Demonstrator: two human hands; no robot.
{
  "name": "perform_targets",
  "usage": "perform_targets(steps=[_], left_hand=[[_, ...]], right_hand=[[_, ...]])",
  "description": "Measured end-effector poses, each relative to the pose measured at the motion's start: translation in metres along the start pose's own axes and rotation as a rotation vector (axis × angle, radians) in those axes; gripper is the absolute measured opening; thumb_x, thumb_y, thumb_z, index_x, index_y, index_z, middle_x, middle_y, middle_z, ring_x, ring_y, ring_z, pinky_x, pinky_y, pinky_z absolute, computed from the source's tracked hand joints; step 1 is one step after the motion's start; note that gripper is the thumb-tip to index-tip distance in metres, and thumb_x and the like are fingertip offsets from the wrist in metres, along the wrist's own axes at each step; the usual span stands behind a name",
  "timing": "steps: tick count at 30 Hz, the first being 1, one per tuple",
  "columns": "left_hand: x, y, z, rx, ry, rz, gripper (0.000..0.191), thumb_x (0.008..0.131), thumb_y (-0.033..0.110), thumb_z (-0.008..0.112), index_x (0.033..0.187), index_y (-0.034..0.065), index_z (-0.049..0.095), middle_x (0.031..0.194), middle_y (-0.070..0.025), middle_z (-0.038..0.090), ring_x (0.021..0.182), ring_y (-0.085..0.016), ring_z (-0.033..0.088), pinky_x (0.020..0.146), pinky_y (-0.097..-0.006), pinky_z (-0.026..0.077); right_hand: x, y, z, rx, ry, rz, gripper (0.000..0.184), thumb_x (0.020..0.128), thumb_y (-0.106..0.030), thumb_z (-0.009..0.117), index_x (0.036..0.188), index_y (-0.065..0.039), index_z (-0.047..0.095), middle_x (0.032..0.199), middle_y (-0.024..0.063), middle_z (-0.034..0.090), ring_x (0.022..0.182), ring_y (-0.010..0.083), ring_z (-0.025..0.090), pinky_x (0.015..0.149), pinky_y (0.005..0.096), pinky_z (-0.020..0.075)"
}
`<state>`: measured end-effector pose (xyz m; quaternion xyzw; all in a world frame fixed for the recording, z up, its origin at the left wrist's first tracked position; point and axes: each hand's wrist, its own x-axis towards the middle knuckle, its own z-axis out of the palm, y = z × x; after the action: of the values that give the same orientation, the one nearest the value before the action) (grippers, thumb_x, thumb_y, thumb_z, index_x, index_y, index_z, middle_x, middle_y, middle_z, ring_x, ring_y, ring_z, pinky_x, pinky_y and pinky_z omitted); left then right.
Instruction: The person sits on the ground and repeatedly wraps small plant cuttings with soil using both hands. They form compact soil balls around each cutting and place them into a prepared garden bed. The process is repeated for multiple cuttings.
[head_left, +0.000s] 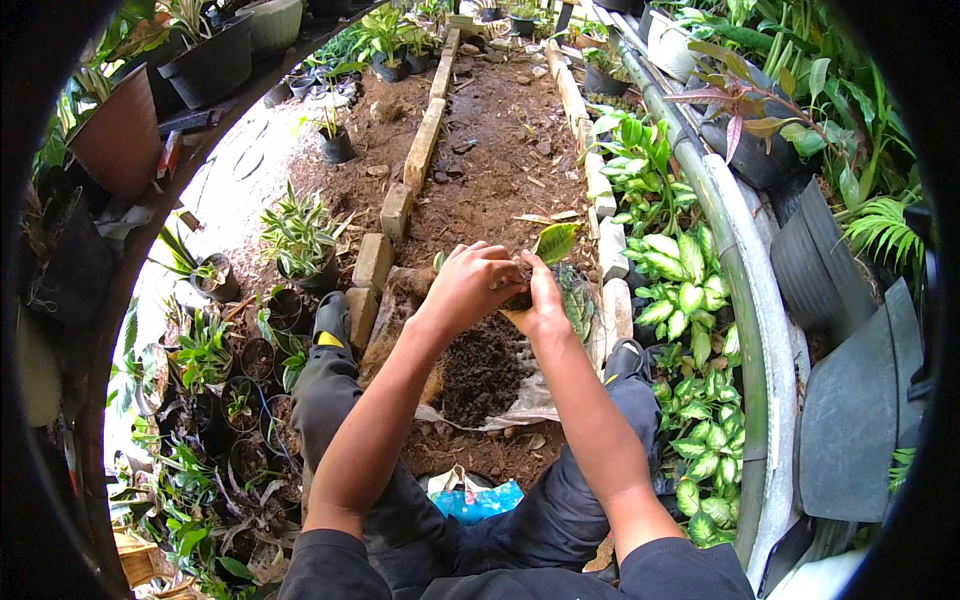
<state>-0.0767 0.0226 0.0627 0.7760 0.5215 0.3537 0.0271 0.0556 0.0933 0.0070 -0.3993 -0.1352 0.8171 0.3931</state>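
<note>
My right hand (541, 300) is cupped around a dark clump of soil (519, 298) at the base of a small plant. One broad yellow-green leaf (556, 241) rises above that hand. My left hand (480, 281) bends over from the left, its fingertips at the clump; whether they grip or only press it is hidden. Below both hands, a heap of dark loose potting soil (484, 367) lies on a pale plastic sheet (536, 397). Brown fibre (433, 386) lies at the heap's left. Another variegated leaf (579, 311) lies by the sheet's right side.
Brick edging (373, 261) runs along the left of the dirt path (510, 150), and more blocks (613, 247) line the right. Potted plants (300, 247) crowd the left. Variegated plants (686, 277) stand at right beside a bamboo rail (720, 225). A blue floral cloth (476, 502) lies between my legs.
</note>
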Motion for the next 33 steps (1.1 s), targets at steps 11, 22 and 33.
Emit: perform_targets(steps=[11,22,33], left_hand=[[0.003,0.001,-0.004,-0.143,0.046,-0.168,0.017,0.083,0.022,0.075,0.083,0.0055,0.07,0.083,-0.0108,0.07,0.081,-0.029,0.066,0.074,-0.0392,0.051],[0.004,-0.019,-0.02,-0.232,0.175,-0.246,0.024,0.084,0.024,0.076,0.083,0.0007,0.07,0.075,-0.0158,0.069,0.069,-0.031,0.066,0.064,-0.0387,0.05],[0.008,-0.022,-0.031,-0.285,0.174,-0.35,0.025,0.092,0.023,0.07,0.087,-0.0019,0.068,0.077,-0.0126,0.07,0.07,-0.016,0.066,0.066,-0.0314,0.05]], right_hand=[[0.003,-0.005,-0.003,0.024,0.055,0.094,0.036,0.091,-0.04,0.059,0.115,-0.012,0.055,0.101,0.0082,0.064,0.094,0.0256,0.062,0.087,0.0471,0.0492],[-0.01,-0.012,0.004,0.022,0.031,0.078,0.024,0.094,-0.038,0.056,0.103,-0.016,0.06,0.096,0.0061,0.066,0.09,0.0246,0.063,0.084,0.0469,0.0512],[0.0,-0.006,-0.001,-0.001,-0.011,0.073,0.017,0.093,-0.032,0.059,0.097,-0.016,0.059,0.087,0.0047,0.065,0.081,0.0232,0.064,0.078,0.0459,0.0531]])
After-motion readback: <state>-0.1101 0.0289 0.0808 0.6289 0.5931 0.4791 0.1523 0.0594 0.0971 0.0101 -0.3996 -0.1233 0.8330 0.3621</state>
